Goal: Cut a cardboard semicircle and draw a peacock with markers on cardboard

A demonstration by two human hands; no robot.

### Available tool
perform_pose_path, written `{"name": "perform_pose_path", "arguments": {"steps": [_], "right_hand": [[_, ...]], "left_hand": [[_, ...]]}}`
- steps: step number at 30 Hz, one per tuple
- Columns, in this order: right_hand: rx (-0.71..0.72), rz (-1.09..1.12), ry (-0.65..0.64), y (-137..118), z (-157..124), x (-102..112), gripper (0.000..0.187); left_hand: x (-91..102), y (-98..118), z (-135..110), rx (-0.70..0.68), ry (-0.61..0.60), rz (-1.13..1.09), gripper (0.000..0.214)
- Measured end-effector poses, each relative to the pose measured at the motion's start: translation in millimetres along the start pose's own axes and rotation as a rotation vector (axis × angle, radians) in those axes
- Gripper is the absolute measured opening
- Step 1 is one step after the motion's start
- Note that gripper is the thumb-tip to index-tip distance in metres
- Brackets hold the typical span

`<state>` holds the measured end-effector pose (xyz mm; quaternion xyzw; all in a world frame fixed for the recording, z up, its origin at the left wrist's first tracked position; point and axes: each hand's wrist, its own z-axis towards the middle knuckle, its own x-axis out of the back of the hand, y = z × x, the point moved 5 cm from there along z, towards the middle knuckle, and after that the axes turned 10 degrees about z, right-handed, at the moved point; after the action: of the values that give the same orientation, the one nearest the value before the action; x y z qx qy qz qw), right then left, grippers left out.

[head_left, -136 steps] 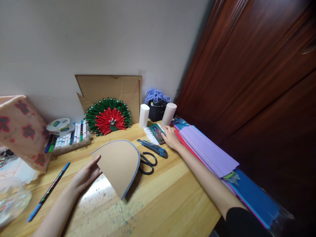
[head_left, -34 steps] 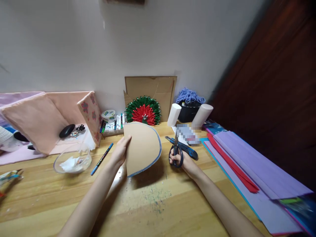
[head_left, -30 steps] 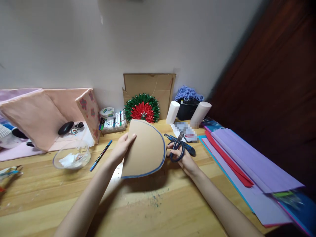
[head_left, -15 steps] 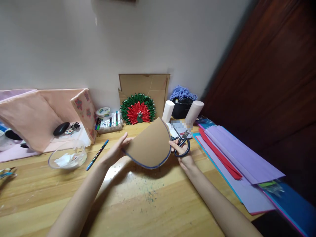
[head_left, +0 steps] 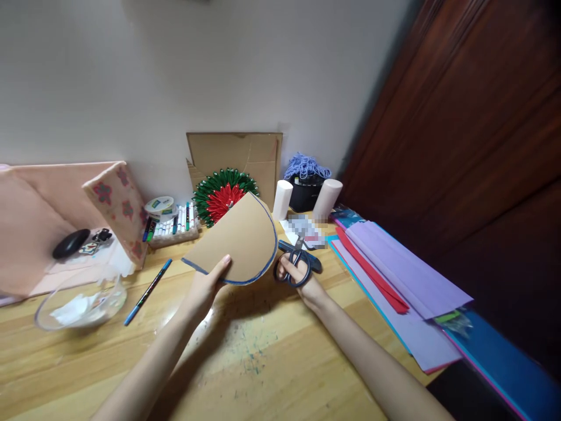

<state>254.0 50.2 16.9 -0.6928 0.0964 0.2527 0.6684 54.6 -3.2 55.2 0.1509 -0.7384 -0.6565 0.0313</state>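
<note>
My left hand grips a half-round piece of brown cardboard by its lower edge, thumb on the front face. A dark blue line runs along the curved rim of the cardboard, which is held tilted above the table. Just right of it, my right hand is closed on black-handled scissors, blades pointing up and away. The right hand is apart from the cardboard. Behind the cardboard, partly hidden, stands a red and green ribbon fan ornament.
Left on the wooden table are a blue marker, a clear bowl and a marker set. White rolls stand behind, near a box cutter. Purple sheets and a red strip lie right.
My right hand has let go of the cardboard's edge and keeps the scissors. My left hand now holds the cardboard alone, thumb on its face. The view has shifted right.
</note>
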Motion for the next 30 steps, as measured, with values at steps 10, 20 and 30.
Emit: {"name": "perform_pose_path", "arguments": {"steps": [10, 20, 30], "right_hand": [[-0.287, 0.155, -0.166, 14.0, -19.0, -22.0, 0.059], [-0.232, -0.109, -0.204, 6.1, -17.9, -16.9, 0.064], [-0.247, -0.242, -0.197, 11.2, -18.3, -6.8, 0.063]], "left_hand": [[-7.7, -14.1, -1.7, 0.053, 0.001, -0.059, 0.062], [-4.3, -19.7, 0.9, 0.024, 0.031, -0.009, 0.06], [-6.7, -15.7, -1.3, 0.0, 0.022, 0.0, 0.058]]}}
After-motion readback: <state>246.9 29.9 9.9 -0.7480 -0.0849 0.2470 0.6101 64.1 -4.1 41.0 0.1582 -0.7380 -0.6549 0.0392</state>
